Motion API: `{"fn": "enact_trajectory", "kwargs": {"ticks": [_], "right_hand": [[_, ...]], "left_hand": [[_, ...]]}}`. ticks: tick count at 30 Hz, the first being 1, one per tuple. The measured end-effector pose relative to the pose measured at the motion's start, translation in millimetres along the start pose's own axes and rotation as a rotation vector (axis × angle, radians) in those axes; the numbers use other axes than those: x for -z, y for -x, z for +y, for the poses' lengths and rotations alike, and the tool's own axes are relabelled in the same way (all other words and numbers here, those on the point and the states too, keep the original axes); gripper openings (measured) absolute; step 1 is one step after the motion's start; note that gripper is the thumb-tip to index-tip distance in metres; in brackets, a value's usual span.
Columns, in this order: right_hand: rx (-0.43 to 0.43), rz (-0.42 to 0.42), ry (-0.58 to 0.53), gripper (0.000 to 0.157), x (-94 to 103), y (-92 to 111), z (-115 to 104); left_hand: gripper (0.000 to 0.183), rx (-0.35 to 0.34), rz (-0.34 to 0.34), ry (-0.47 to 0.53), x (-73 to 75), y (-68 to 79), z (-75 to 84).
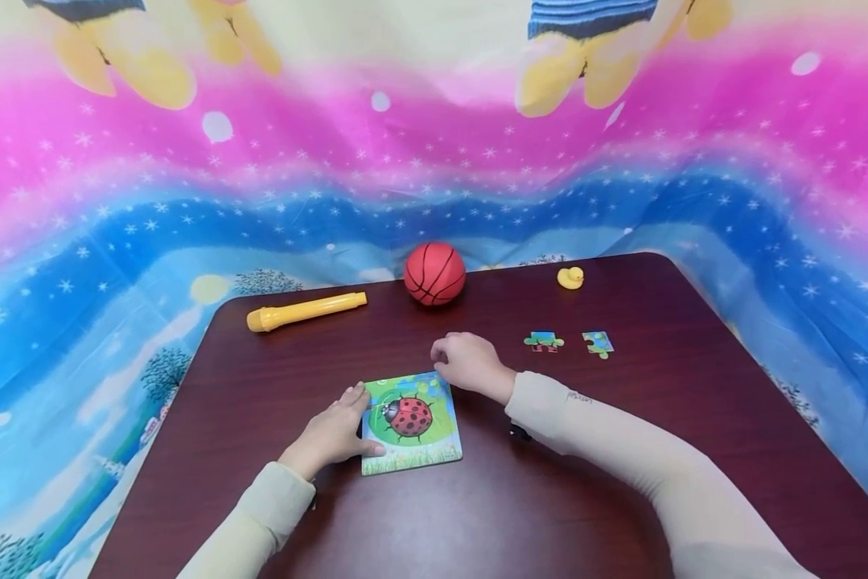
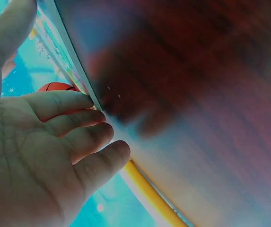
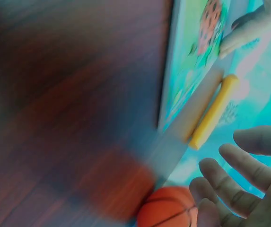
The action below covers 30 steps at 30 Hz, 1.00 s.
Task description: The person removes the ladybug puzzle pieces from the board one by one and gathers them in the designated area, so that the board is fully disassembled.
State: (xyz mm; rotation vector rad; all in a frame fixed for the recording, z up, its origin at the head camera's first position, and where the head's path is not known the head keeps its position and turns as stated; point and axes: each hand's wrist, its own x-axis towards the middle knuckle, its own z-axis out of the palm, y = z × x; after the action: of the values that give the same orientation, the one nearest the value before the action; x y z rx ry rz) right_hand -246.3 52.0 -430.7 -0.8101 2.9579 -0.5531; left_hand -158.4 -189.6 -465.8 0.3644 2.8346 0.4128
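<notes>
A square ladybug jigsaw puzzle (image 1: 412, 426) lies flat on the dark wooden table, near its middle. My left hand (image 1: 334, 430) rests at the puzzle's left edge, thumb over the lower left corner. In the left wrist view, the fingers (image 2: 81, 135) of that hand extend fairly straight along the edge. Over the puzzle's upper right corner hovers my right hand (image 1: 471, 363). Its fingers (image 3: 234, 182) are loosely bent and hold nothing in the right wrist view. To the right lie two loose puzzle pieces, a left piece (image 1: 544, 339) and a right piece (image 1: 598, 343).
A red toy basketball (image 1: 434, 273) sits at the table's back edge. Left of it lies a yellow toy microphone (image 1: 306, 311). A small yellow rubber duck (image 1: 570, 278) stands at the back right. Patterned cloth (image 1: 376, 209) hangs around the table (image 1: 274, 386).
</notes>
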Motion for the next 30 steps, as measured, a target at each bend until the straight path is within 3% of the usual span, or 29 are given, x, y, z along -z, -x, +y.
{"fn": "enact_trajectory", "kwargs": {"ticks": [5,12,18,27,30], "right_hand": [[0.011,-0.065,0.002,0.014,-9.2,-4,-20],[-0.022,-0.194,0.016,0.027,-21.2,-9,-42],[-0.058,-0.29,0.039,0.022,-29.2,-13,-49],[-0.092,-0.393,-0.029,0.039,-31.9,-16,-52],[-0.101,-0.416,-0.122,0.039,-30.6,-18,-51]], "left_hand": [[0.097,-0.007,-0.009,0.009,0.5,-1.6,0.5],[0.099,0.008,-0.02,0.019,1.9,-0.1,-0.1],[0.099,0.005,-0.02,0.027,1.9,-0.2,-0.8],[0.099,-0.002,-0.017,0.024,0.8,0.1,-2.7],[0.099,-0.009,-0.018,0.029,1.1,0.2,-2.9]]}}
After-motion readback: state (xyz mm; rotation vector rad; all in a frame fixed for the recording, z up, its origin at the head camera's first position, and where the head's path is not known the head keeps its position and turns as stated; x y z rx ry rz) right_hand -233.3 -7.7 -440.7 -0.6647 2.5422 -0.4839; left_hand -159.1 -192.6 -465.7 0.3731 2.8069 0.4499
